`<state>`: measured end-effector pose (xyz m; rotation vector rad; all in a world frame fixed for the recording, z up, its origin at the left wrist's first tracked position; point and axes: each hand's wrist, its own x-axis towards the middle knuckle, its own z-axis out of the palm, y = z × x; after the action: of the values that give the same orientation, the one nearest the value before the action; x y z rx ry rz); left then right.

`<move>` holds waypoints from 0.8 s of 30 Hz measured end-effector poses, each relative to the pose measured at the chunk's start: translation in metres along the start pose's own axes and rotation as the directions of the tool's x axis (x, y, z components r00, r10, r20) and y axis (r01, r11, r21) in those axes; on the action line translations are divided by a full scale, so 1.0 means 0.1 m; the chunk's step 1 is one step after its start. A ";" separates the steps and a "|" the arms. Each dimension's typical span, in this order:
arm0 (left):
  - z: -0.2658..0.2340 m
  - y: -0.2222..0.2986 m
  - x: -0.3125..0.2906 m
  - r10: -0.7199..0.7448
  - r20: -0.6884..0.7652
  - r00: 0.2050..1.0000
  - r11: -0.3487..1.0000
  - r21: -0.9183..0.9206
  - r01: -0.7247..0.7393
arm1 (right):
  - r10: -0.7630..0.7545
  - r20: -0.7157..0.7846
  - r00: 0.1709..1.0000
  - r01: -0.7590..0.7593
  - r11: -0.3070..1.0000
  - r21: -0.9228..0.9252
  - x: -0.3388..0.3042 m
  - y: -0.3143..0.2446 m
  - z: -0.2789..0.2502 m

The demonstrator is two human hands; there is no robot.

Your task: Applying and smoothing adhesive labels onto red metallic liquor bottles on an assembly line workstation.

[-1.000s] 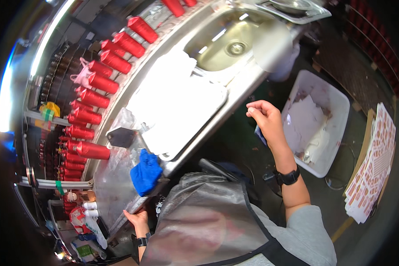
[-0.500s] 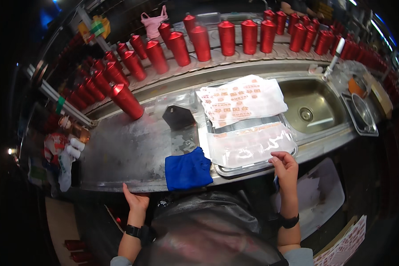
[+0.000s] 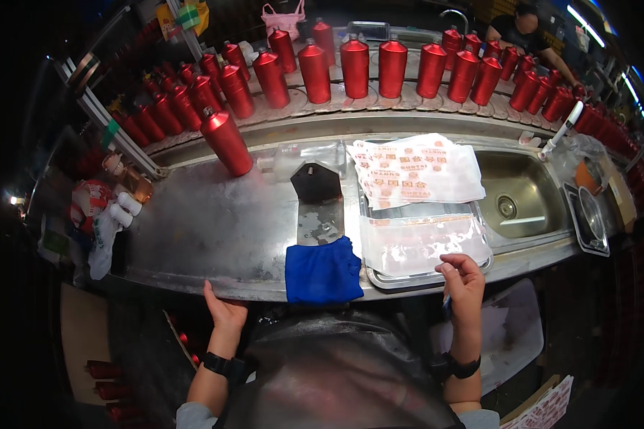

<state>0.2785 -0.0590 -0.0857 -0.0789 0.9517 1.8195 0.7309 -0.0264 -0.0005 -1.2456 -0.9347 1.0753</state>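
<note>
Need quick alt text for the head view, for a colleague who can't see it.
A person stands at a steel counter, left hand gripping its front edge, right hand at the rim of a metal tray holding clear plastic sheets. A blue cloth lies between the hands; red bottles line the conveyor behind.

Shallow metal tray (image 3: pixel 408 280): rectangular, lying flat on the tabletop (image 3: pixel 215 229) at its near edge, just left of the sink. Near half covered by a clear plastic sheet (image 3: pixel 422 239), wrinkled and glossy, spread flat inside the rim. Far half covered by a stack of white label sheets (image 3: pixel 415 171) with red print, overhanging the tray's far end. Right hand (image 3: pixel 465 282) at the tray's near right corner, fingers (image 3: pixel 451 266) touching the clear sheet's edge. Left hand (image 3: pixel 225 311) gripping the tabletop's near edge, well apart from the tray.
</note>
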 end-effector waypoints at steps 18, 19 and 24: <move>-0.07 0.08 -0.11 -0.057 0.068 0.996 0.998 -0.012 0.058 | 0.162 0.120 0.979 -0.148 0.982 -0.115 -0.02 0.03 0.51; -0.11 0.10 -0.15 -0.092 0.095 0.991 0.996 0.008 0.091 | 0.153 0.117 0.981 -0.139 0.983 -0.120 -0.03 0.05 0.54; -0.55 0.31 -0.42 -0.326 -0.305 0.895 0.926 0.086 0.367 | 0.111 0.111 0.988 -0.096 0.987 -0.130 -0.07 -0.02 0.60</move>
<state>0.2535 -0.1303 -0.0862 -0.4097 1.1841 1.4260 0.6722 -0.0180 0.0085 -1.3565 -1.0496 1.1985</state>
